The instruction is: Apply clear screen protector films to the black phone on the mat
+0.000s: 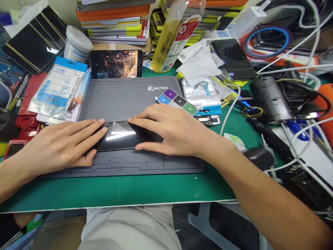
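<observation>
A dark glossy phone-like panel (120,134) lies lengthwise across the grey mat (117,100), with bright reflections on its surface. My left hand (63,144) rests over its left end, fingers stretched out and close together, thumb at the lower edge. Over the right part is my right hand (170,130), its index finger at the top edge and its thumb at the bottom edge, gripping the panel from both sides. Beside that hand, a card with purple, blue, black and green patches (179,100) is partly hidden behind it.
Behind the mat stands a lit phone (117,64), with a bottle of yellow liquid (177,34) to its right. Blue-white packets (58,86) and a white tub (76,43) are at left. Cables, blue tape (269,40) and a black cylinder (270,99) crowd the right.
</observation>
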Tool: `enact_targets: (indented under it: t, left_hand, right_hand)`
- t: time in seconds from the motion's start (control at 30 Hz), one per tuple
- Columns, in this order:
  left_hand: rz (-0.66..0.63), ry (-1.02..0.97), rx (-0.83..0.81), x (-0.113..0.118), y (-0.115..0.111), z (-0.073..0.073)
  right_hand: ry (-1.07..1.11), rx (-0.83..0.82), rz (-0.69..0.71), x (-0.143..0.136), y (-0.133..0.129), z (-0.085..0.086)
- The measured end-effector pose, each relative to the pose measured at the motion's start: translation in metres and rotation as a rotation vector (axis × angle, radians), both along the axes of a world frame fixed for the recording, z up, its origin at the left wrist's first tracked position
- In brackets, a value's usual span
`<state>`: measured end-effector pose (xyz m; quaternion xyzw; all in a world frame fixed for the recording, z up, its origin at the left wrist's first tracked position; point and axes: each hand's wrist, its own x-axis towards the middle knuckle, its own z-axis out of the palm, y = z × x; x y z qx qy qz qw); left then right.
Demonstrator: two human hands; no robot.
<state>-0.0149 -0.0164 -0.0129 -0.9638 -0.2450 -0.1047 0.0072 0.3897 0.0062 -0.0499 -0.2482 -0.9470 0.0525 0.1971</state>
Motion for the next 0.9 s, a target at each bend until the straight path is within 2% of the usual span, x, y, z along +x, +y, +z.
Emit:
enact_targets:
  t: [0.3, 0.63, 0.9]
  left_hand:
    - [-0.045, 0.037, 0.113, 0.0016, 0.0039, -0.0033]
    - [0.003, -0.002, 0.012, 0.0001, 0.0058, 0.0002]
    - [0.045, -0.047, -0.038, 0.0038, 0.0045, 0.0028]
  right_hand:
    - [-0.017, 0.054, -0.021, -0.0011, -0.002, -0.0014]
    - [-0.002, 0.018, -0.042, -0.002, -0.0045, -0.002]
    - [0.053, 0.07, -0.056, -0.0007, -0.0061, -0.006]
